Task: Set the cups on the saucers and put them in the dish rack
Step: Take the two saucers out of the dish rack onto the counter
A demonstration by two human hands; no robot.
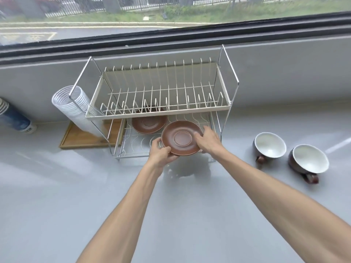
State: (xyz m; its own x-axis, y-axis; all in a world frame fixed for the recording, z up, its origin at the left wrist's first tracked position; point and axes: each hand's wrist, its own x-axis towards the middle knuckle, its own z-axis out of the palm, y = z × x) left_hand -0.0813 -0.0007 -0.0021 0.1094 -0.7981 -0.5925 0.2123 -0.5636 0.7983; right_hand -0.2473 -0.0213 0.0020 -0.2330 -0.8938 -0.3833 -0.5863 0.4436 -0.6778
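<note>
Both hands hold a brown saucer [182,138] at the front edge of the lower shelf of a two-tier wire dish rack [157,111]. My left hand [161,153] grips its near-left rim and my right hand [208,139] its right rim. A second brown saucer [149,124] lies flat further back on the lower shelf, partly hidden under the upper tier. Two brown cups with white insides stand upright on the counter to the right, one nearer the rack [269,146] and one further right [309,161].
A stack of white paper cups [74,109] leans on its side left of the rack above a wooden tray [85,138]. Blue paper cups [13,118] lie at the far left. A grey wall and a window run behind the rack.
</note>
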